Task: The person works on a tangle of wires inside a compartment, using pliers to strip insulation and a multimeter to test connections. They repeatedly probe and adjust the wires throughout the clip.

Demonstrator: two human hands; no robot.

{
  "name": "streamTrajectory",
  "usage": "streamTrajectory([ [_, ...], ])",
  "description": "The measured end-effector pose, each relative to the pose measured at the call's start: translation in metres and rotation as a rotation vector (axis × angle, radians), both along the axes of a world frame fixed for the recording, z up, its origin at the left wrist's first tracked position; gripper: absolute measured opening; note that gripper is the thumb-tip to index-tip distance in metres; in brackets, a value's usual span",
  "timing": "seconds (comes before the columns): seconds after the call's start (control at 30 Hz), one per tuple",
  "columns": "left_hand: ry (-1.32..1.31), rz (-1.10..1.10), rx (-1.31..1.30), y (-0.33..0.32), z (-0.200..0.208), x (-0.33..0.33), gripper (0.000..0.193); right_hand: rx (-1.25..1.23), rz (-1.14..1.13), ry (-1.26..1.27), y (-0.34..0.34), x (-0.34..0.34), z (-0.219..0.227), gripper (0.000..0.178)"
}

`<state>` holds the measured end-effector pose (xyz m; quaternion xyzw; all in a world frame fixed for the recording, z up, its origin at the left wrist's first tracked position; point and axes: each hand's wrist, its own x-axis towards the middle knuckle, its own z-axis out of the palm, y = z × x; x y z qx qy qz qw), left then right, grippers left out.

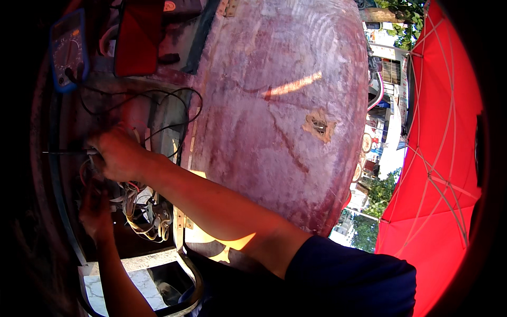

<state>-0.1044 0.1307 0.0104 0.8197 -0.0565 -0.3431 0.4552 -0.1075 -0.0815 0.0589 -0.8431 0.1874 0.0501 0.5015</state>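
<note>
My right hand (119, 154) reaches in from the right and is closed around a thin black test probe (71, 152), whose metal tip points left. Just below it is my left hand (96, 215), in shadow. Its fingers are bent together near a thin reddish wire (82, 171); what they pinch is too dark to make out. Beside both hands hangs a tangled bundle of pale wires (150, 214) in a dark opening. A blue-edged multimeter (67, 52) rests at the upper left. Its black lead (195, 95) loops over toward my right forearm.
A large, worn purplish panel (280, 68) with hinges (180, 219) fills the middle. A dark red flat rectangular thing (138, 39) lies beside the multimeter. A curved metal frame (193, 269) and a marbled white surface (134, 288) are at the bottom. Red canopy fabric (438, 132) hangs at the right.
</note>
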Motion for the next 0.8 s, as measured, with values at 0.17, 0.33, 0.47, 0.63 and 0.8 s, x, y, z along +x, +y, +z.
streamTrajectory([
  [0.17,0.184,0.199,-0.234,0.041,-0.036,-0.001,0.026,0.037,-0.141,-0.063,-0.003,-0.001,0.018,0.013],
  [0.33,0.503,0.31,-0.016,0.025,0.009,0.017,0.018,0.089,-0.227,-0.043,-0.017,-0.006,0.041,0.018],
  [0.47,0.534,0.341,0.065,0.001,0.03,0.019,0.02,0.054,-0.239,-0.083,-0.02,-0.007,0.042,0.019],
  [0.63,0.517,0.218,0.13,-0.008,0.026,0.013,0.021,0.088,-0.231,-0.014,-0.029,-0.011,0.053,0.02],
  [0.8,0.606,0.381,0.087,-0.009,0.011,0.007,0.007,0.052,-0.198,0.042,-0.041,-0.012,0.07,0.021],
])
